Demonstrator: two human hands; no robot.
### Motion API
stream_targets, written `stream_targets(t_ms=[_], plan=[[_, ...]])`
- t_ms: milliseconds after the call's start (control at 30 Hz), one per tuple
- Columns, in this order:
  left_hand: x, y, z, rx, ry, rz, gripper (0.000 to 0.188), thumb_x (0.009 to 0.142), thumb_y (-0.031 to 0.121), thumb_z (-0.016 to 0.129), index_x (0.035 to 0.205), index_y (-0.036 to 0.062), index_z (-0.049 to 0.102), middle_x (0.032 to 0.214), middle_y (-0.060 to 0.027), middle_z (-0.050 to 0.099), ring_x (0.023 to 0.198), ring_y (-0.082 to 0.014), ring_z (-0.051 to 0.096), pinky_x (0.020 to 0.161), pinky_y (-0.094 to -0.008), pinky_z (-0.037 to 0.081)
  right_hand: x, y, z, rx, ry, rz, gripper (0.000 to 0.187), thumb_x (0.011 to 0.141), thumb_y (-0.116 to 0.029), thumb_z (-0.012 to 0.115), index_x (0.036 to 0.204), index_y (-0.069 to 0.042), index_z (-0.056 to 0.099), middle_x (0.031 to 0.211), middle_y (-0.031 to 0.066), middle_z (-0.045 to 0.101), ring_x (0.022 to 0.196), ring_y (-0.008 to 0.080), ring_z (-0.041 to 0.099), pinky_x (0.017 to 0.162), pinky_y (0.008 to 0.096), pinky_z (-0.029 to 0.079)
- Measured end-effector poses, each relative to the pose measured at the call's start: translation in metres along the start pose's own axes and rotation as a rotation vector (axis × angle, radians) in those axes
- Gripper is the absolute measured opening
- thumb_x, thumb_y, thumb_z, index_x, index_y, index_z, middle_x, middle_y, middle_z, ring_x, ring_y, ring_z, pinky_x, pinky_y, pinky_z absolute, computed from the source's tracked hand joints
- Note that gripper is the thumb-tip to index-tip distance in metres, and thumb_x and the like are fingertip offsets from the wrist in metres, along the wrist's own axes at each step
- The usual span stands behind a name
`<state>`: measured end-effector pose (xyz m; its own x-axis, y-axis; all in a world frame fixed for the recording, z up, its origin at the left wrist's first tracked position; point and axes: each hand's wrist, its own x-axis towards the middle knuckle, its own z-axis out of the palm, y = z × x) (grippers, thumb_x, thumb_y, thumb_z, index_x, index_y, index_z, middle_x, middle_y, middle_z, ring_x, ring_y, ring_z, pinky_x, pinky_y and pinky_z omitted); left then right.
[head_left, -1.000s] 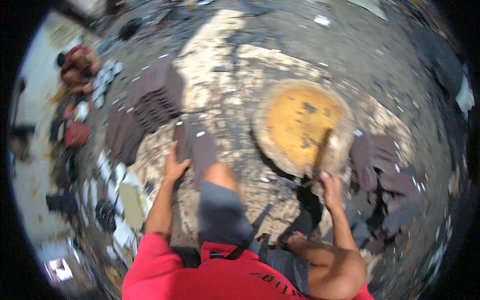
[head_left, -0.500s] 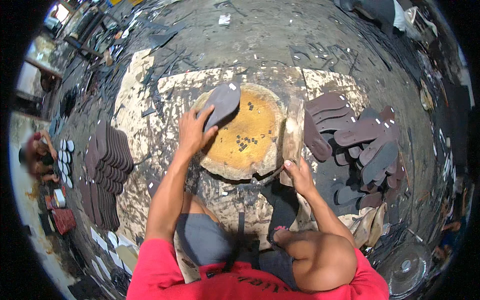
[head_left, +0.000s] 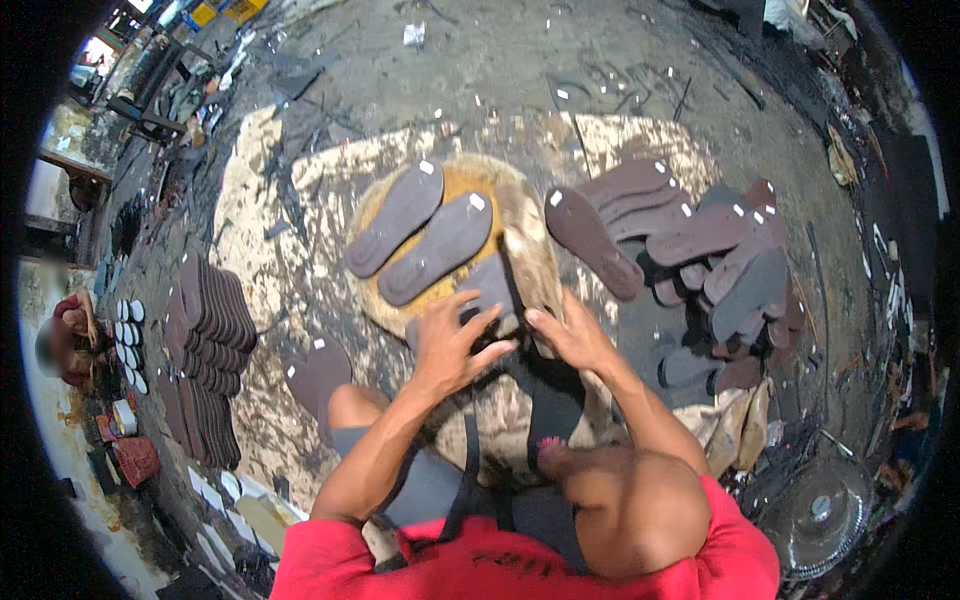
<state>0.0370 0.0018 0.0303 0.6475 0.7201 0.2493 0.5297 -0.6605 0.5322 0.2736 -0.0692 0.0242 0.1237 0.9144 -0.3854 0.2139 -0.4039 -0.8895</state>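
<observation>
A round wooden block (head_left: 372, 305) stands in front of me with a yellowish worn top. Two dark grey-brown shoe soles (head_left: 400, 215) lie side by side on it, each with a small white label at the far end. Over a third sole (head_left: 490, 280), close to the block's near edge, is my left hand (head_left: 450, 335), its fingers spread and partly covering it. Whether they press on that sole is hard to tell. My right hand (head_left: 580, 335) is around the near end of a rough wooden bat (head_left: 530, 255), blurred, slanting over the block's right side.
Neat stacks of soles (head_left: 208, 320) stand at left. A loose pile of soles (head_left: 715, 255) lies at right, and another sole (head_left: 322, 375) beside my left knee. A metal fan (head_left: 820, 510) is at lower right. A person (head_left: 75, 335) sits at far left beside white soles.
The sole my left hand held at the block's far left is out of it; two soles now lie there. That hand came nearer and right. The wooden bat moved left over the block.
</observation>
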Motion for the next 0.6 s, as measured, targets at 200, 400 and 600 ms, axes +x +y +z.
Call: stream_targets(t_ms=[200,400,600], plan=[[0.008,0.018,0.024,-0.572,-0.122,-0.39,0.023,0.102,0.022,0.066,0.11,0.0006,0.07,0.091,-0.0109,0.072,0.084,-0.0222,0.07,0.077,-0.0366,0.055,0.0,-0.005,0.004,-0.032,0.02,-0.083,0.071,0.101,-0.047,0.065,0.141,0.008,0.046,0.127,0.0272,0.066,0.12,0.0347,0.064,0.103,0.0426,0.049],[0.008,0.038,0.057,-1.147,0.142,-0.729,0.021,0.107,0.017,0.061,0.118,0.0007,0.067,0.09,-0.002,0.071,0.082,-0.0071,0.066,0.076,-0.0224,0.053,-0.008,0.013,0.022,0.484,-0.051,-0.036,0.057,0.107,-0.042,0.057,0.138,0.005,0.046,0.119,0.0215,0.066,0.11,0.0306,0.065,0.099,0.0421,0.05],[0.031,0.026,0.052,-0.907,0.224,-0.855,0.03,0.107,0.031,0.064,0.107,0.0023,0.069,0.091,-0.0009,0.068,0.078,-0.0076,0.06,0.071,-0.0242,0.049,-0.011,0.034,0.019,0.063,0.187,-0.034,0.051,0.107,-0.039,0.057,0.132,0.005,0.048,0.113,0.0206,0.065,0.105,0.0285,0.064,0.094,0.0413,0.05]])
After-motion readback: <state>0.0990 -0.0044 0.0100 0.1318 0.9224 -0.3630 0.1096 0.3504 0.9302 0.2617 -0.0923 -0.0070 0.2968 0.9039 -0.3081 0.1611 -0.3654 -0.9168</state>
